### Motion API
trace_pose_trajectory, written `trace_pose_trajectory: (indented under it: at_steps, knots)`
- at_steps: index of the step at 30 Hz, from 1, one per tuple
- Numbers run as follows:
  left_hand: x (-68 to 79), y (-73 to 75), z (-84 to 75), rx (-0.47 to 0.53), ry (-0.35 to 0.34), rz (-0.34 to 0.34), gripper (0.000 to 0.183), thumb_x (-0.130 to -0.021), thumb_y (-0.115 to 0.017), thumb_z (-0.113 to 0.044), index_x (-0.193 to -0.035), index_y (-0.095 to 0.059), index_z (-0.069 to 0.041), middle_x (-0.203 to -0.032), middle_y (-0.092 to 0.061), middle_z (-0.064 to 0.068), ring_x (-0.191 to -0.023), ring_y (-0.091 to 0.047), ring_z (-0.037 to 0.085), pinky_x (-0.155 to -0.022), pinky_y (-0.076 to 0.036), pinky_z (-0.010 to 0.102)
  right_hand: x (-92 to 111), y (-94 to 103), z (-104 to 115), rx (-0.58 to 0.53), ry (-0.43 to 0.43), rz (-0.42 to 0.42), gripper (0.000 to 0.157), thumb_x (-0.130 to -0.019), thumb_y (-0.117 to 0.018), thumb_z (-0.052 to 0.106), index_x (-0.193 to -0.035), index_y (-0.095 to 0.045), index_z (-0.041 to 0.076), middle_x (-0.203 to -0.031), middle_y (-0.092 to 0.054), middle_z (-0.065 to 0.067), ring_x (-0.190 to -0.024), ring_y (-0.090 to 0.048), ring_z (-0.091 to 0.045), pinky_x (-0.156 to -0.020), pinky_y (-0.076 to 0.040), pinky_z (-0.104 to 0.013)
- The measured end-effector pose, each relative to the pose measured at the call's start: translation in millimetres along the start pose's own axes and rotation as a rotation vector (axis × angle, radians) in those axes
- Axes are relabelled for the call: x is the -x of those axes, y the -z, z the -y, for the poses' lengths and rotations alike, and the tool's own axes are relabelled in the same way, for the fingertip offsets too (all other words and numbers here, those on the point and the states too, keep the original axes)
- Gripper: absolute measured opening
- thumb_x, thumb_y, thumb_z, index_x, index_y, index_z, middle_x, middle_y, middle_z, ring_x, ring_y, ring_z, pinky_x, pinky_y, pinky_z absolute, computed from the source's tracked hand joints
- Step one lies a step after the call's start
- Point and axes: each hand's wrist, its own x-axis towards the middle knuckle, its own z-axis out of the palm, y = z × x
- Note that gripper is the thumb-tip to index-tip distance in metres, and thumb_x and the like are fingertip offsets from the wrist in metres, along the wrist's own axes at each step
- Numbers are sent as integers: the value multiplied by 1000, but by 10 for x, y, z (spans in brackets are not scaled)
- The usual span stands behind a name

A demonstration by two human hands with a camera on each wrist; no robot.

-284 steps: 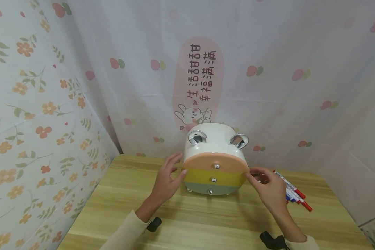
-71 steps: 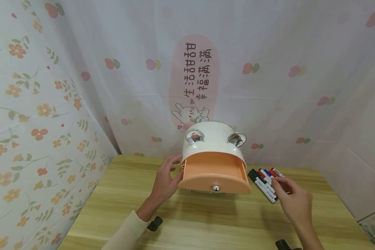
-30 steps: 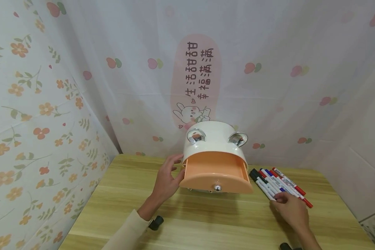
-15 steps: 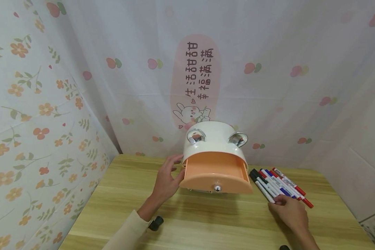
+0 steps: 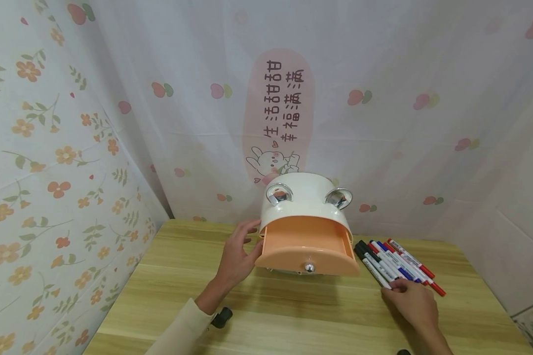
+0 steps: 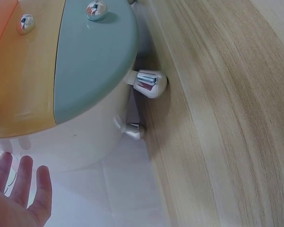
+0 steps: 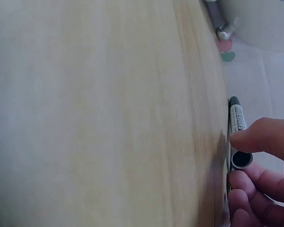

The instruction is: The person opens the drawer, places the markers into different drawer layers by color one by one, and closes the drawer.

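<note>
A small white desktop drawer cabinet with round chrome eyes stands at the back of the table. Its orange top drawer is pulled out and holds nothing. My left hand rests at the cabinet's left side, fingers extended and spread along the white shell. In the left wrist view, the yellow drawer and the green drawer are closed. To the cabinet's right, several markers lie side by side. My right hand pinches the near end of a black marker between thumb and fingers.
The wooden table ends against a printed curtain behind the cabinet. A floral cloth hangs on the left. Short chrome feet hold the cabinet off the tabletop.
The top drawer has come out since the earliest frame. My right hand left the cabinet's side for the markers, then slid slightly toward the near end of the black one. My left hand stays put.
</note>
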Motion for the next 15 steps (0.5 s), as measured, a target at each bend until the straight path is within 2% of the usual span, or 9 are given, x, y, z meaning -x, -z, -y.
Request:
trace_pose_trajectory:
  at_steps: [8,15]
  knots:
    - [2,-1,-3,-4,21,8,46,-94,-67,-20,-137,-54,-17,-132,-55,5,-115,-59,33,-84,-54,51,27,10,-16,-16,-16,-40,38,-76,-80,41,-94,-76,7,-75,-70,1,-64,-57,-12,-53,-38,-30]
    - [7,-8,3,-9,27,7,46,-94,-67,-21,-138,-54,-17,-133,-55,6,-115,-59,30,-84,-55,50,45,17,-24,-21,-11,-111,32,-78,-79,36,-93,-77,7,-75,-71,-1,-63,-58,-13,-52,-38,-31]
